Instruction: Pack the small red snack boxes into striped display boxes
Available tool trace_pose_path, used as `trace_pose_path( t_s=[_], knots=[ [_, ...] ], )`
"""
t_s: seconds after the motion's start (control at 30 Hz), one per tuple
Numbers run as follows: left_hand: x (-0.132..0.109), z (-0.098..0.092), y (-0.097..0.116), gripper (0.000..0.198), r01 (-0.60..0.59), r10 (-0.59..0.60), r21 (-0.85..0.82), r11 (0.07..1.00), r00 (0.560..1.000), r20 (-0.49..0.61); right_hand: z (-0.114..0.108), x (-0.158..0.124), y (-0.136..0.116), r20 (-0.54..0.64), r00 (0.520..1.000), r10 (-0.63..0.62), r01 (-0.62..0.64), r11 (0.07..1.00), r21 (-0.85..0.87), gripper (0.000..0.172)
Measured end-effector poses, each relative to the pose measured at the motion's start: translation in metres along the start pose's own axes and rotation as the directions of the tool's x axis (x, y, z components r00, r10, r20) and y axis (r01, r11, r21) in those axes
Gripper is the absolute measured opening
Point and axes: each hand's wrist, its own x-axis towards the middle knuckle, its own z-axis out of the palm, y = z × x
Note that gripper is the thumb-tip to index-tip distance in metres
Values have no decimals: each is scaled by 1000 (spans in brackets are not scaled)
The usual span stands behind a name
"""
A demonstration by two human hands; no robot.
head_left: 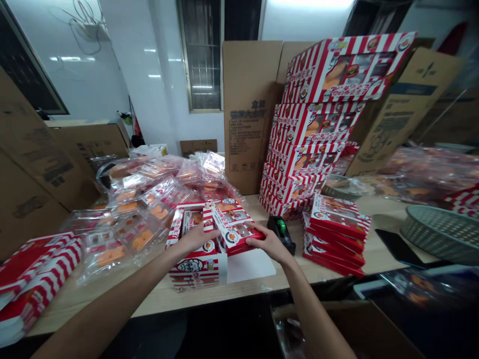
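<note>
My right hand (267,239) grips the near corner of a red-and-white striped box (237,224) with a clear window, tilted above the table. My left hand (198,237) meets the box's left end, fingers lying against it. Just below stands a striped carton (194,269) printed with a cartoon face, other boxes showing inside it. A white flat sheet (249,267) lies beside the carton. A black tape dispenser with a green roll (281,234) sits close to my right hand.
Clear plastic bags of orange items (142,219) heap on the wooden table (90,299) at left. Striped boxes stack at right (333,234) and behind (310,124), before cardboard cartons (250,104). A grey basket (441,234) and a phone (396,247) lie at far right.
</note>
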Motion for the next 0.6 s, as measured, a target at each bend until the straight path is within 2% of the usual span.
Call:
trace_pose_path(
  t_s=[0.17,0.43,0.6],
  knots=[
    [4,0,-2,54,2,1,-96,995,1000,27,22,-5,1,-91,991,-93,77,983,-165,59],
    [7,-5,-8,55,21,-21,-47,999,1000,3,37,-8,-13,-111,990,-83,60,979,-194,66],
    [6,-2,-8,50,-11,23,94,995,992,-126,50,-11,-17,-157,985,-67,33,978,-207,79]
  ],
)
